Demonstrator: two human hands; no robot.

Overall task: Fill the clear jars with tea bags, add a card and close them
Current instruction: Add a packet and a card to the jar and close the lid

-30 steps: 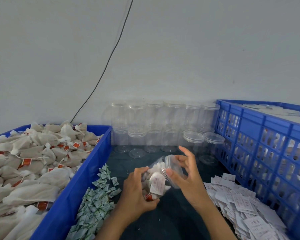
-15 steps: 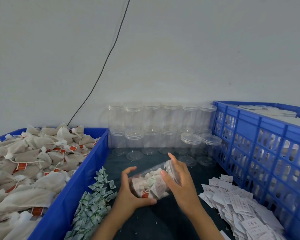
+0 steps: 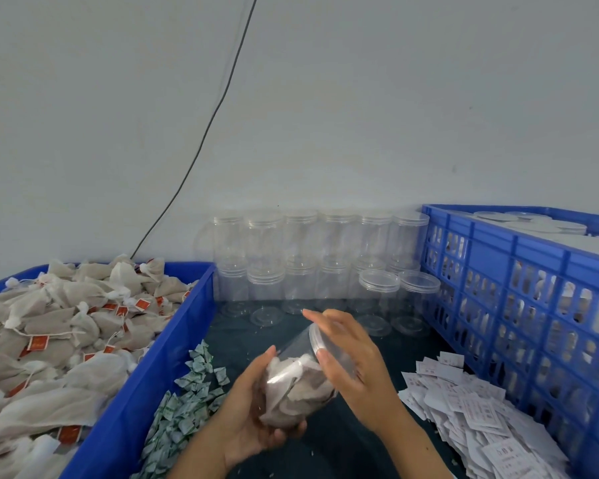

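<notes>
Your left hand [image 3: 246,413] cupped the filled jar [image 3: 298,385] from below, fingers curled round its base, holding it tilted above the desk [image 3: 325,451]. Your right hand [image 3: 353,361] wrapped its lid [image 3: 320,340], fingers loosely spread over the rim. Green sachets [image 3: 184,406] lay left, cards [image 3: 471,409] right, and empty jars [image 3: 312,261] stood stacked against the wall.

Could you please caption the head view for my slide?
Left hand holds a tilted tea-bag-filled jar while the right hand grips its lid.
</notes>
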